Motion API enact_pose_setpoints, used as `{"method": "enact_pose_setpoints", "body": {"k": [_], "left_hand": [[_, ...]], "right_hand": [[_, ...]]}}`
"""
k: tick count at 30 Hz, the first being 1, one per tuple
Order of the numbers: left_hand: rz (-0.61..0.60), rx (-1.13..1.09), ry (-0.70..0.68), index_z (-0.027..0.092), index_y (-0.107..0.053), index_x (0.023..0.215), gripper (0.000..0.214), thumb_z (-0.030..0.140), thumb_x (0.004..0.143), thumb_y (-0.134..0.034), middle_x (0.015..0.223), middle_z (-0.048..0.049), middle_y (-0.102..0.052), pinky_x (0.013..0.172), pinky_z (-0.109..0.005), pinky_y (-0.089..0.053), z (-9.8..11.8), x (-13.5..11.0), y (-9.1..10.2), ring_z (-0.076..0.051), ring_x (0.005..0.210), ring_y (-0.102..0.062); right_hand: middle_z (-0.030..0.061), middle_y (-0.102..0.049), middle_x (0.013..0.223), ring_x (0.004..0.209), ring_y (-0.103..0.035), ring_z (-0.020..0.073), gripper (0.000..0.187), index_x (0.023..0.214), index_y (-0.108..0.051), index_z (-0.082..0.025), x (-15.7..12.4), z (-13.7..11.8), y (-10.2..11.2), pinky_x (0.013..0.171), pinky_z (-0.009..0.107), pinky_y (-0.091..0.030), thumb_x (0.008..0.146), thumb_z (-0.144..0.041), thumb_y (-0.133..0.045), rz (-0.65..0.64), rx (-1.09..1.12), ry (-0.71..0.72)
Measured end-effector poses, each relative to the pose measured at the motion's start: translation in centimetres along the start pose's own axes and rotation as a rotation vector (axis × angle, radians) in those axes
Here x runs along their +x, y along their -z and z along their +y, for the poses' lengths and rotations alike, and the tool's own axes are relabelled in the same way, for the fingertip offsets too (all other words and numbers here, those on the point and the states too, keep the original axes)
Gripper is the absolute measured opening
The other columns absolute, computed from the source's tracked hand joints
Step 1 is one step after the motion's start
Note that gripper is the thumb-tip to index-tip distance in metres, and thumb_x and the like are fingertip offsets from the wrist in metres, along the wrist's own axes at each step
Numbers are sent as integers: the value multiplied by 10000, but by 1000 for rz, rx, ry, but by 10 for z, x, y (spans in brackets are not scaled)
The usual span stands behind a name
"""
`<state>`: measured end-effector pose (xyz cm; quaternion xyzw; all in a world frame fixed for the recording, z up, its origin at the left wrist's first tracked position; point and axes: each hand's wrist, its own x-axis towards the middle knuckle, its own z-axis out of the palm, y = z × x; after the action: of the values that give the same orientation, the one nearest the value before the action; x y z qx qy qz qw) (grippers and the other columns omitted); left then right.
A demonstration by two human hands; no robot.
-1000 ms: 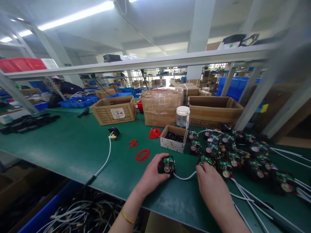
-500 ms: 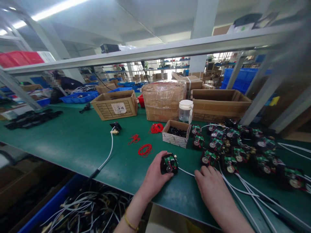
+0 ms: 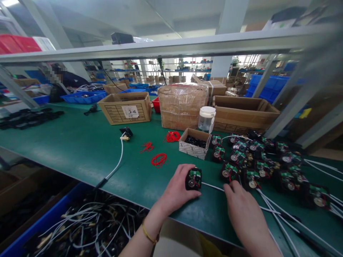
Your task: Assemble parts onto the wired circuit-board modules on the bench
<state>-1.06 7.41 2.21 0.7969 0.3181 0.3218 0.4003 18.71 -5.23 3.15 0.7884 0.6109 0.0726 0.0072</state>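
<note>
My left hand grips a small black housing with a green circuit board, thumb in front and fingers behind. The open side with the board and a round metal part faces up. A white cable runs from it to the right, into the curled fingers of my right hand, which pinch it; the fingertips are partly hidden. Just beyond that hand lie several similar black housings with boards, their white cables trailing to the front right.
A small carton of black parts stands beyond my left hand, with red wire bundles left of it. Another cabled unit lies further left. Cardboard boxes and a white-lidded jar line the back. Below left, a blue bin holds cabled units.
Both hands have shifted slightly right with the housing and cable. The housing has turned a little, so its board shows more squarely. The camera view has tilted down slightly.
</note>
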Motion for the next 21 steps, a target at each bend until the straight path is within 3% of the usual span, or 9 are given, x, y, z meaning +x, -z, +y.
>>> {"method": "enact_pose_setpoints", "body": {"k": [6, 10, 12, 16, 21], "left_hand": [[82, 33, 25, 286, -556, 1316, 731, 119, 686, -887, 1318, -56, -546, 1111, -413, -444, 1, -1, -10, -251, 1244, -551], [65, 40, 37, 300, -578, 1300, 700, 129, 695, -887, 1300, -43, -563, 1080, -388, -458, 4, -1, -12, -240, 1210, -565], [64, 38, 53, 302, -588, 1296, 679, 135, 705, -880, 1287, -41, -568, 1070, -389, -462, 8, -1, -13, -241, 1195, -571], [88, 41, 101, 307, -582, 1315, 670, 129, 729, -853, 1262, -28, -573, 1066, -387, -462, 16, -4, -17, -231, 1180, -574], [97, 38, 146, 351, -529, 1415, 819, 172, 704, -894, 1314, -33, -545, 1102, -394, -456, 19, -9, -18, -239, 1208, -574]], "right_hand": [[58, -624, 919, 649, -667, 177, 242, 986, -681, -207, -17, 42, 2, 532, 284, -372, 967, -65, -486, -130, 30, -85], [64, -632, 965, 616, -623, 170, 155, 1028, -677, -224, -13, 43, 20, 504, 283, -387, 1018, -242, -523, 94, -16, -74], [56, -608, 922, 636, -604, 193, 130, 1034, -662, -204, -6, 36, 24, 547, 314, -433, 1007, -227, -537, 223, -76, -62], [66, -573, 892, 706, -613, 221, 169, 1100, -629, -134, 5, 33, 1, 633, 340, -503, 950, -105, -555, 295, -110, -8], [186, -545, 1106, 811, -614, 249, 341, 1275, -562, -37, 3, 37, -34, 644, 332, -548, 1005, -233, -492, 457, -85, 38]]}}
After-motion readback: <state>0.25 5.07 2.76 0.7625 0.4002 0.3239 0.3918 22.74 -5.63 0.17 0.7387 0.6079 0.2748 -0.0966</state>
